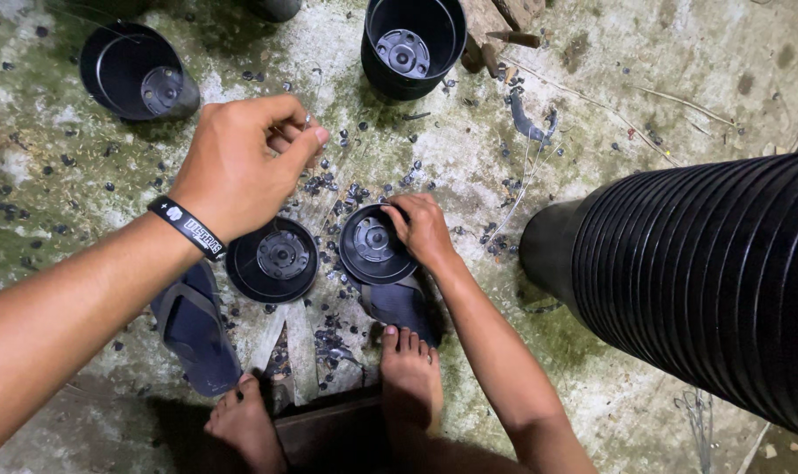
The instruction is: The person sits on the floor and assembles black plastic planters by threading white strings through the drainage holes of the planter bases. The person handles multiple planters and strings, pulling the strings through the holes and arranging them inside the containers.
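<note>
On the mossy concrete floor (592, 79), directly in front of the person's bare feet, two black plastic pots stand side by side. The right hand (421, 230) rests on the rim of the right-hand pot (374, 246), fingers curled over its edge in a light grip; the pot stands upright, its perforated base visible from above. The left hand (241, 162) is raised above the floor, thumb and forefinger pressed together on a thin wire (308, 120); what the wire leads to cannot be made out. The left-hand pot (273, 260) lies just below this hand, untouched and apart from it.

Judged progress: two pots (136, 72) (412, 44) stand farther out on the floor, separated from the nested stack. A long stack of nested pots (706, 272) lies on its side at the right, so most of the supply appears unprocessed. Small dark chips (333, 189) scattered around the two near pots suggest hole-punching or trimming work. Whether the far pots are finished cannot be determined.

A pair of dark sandals (193, 325) lies beside the feet.
</note>
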